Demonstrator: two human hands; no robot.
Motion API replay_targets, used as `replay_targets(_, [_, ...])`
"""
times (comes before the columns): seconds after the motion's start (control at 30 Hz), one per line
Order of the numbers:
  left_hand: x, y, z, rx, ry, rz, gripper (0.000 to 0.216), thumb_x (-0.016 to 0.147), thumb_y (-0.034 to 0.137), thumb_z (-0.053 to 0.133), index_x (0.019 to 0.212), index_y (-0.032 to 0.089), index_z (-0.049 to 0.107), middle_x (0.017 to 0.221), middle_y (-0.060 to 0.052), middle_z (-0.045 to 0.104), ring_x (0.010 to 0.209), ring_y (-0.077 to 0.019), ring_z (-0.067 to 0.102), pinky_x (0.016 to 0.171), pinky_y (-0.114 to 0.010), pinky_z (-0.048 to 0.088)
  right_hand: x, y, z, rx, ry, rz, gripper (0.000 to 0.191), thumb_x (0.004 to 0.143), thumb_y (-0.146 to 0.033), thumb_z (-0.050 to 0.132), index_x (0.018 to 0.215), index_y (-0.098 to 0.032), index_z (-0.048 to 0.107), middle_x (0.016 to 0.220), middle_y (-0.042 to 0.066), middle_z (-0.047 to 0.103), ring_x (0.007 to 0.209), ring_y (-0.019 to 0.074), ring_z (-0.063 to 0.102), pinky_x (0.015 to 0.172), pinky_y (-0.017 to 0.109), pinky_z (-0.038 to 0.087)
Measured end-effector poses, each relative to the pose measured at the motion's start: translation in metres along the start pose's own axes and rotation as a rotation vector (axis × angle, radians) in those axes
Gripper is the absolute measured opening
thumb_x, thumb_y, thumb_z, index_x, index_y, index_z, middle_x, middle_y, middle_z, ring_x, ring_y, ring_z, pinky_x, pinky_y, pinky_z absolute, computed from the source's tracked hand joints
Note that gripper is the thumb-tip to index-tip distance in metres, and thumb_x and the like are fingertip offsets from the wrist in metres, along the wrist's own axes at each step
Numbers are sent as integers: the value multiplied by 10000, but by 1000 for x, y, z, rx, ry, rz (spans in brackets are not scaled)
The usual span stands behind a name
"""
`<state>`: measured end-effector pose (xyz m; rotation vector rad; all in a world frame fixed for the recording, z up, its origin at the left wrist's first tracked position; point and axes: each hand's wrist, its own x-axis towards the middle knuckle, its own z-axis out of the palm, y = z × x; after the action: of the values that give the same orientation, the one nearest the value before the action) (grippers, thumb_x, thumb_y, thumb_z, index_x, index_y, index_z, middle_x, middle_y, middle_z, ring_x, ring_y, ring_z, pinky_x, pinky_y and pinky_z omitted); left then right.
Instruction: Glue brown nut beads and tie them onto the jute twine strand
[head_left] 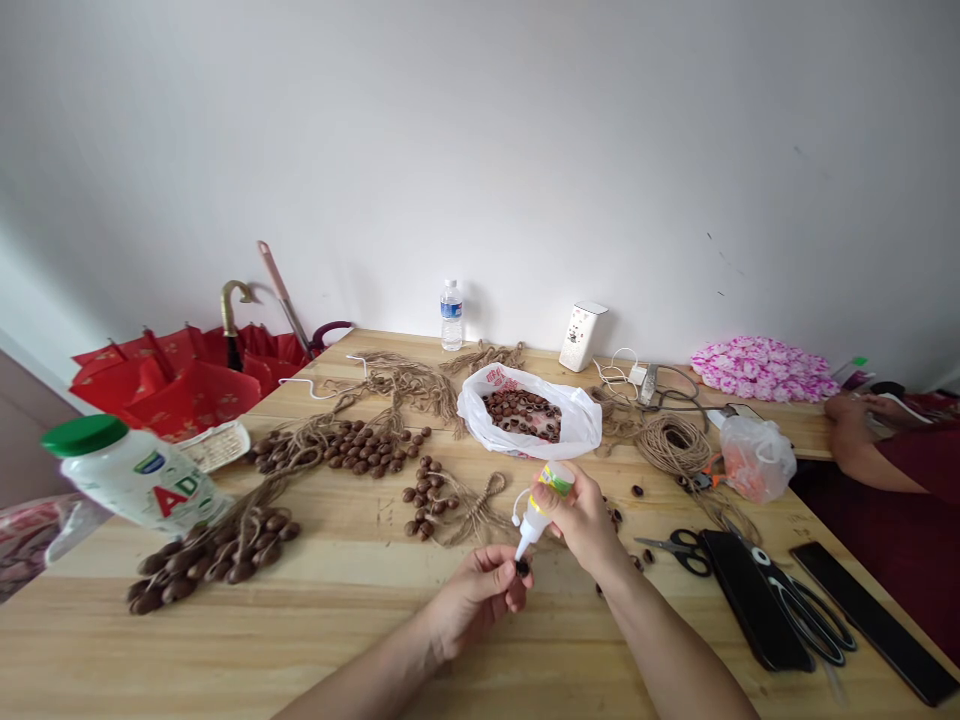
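Near the table's front middle, my left hand [480, 597] pinches a small dark nut shell [522, 567] between thumb and fingertips. My right hand [581, 515] is wrapped round a glue bottle [551, 490] with a yellow-green label. The bottle is tilted down, its white nozzle tip at the shell; whether they touch I cannot tell. A white plastic bag [585, 420] behind my hands holds many brown shells. Left of my hands lie brown nuts [429, 495] tied to twine [480, 505]. A few loose shells [637, 491] lie right of my right hand.
Scissors [686, 548], larger scissors [806, 610] and a black phone [750, 595] lie at right. A twine coil [673, 443] sits behind them. At left stands a white bottle with a green lid [142, 470]. A water bottle [451, 318] stands at the back. Another person's arm [870, 440] rests far right.
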<state>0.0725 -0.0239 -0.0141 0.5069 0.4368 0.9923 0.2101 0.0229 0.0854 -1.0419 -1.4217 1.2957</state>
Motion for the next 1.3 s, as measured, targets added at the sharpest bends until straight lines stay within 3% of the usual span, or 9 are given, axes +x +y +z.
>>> replay_targets(1.3, [-1, 1, 1, -10, 2, 26, 209, 635, 268, 760, 763, 117, 694, 678, -60, 679, 493, -82, 481, 543, -253, 361, 0, -4, -3, -15, 29, -18, 346, 695, -450, 701, 828, -164, 561, 646, -13, 525, 495, 95, 435, 410, 196, 315])
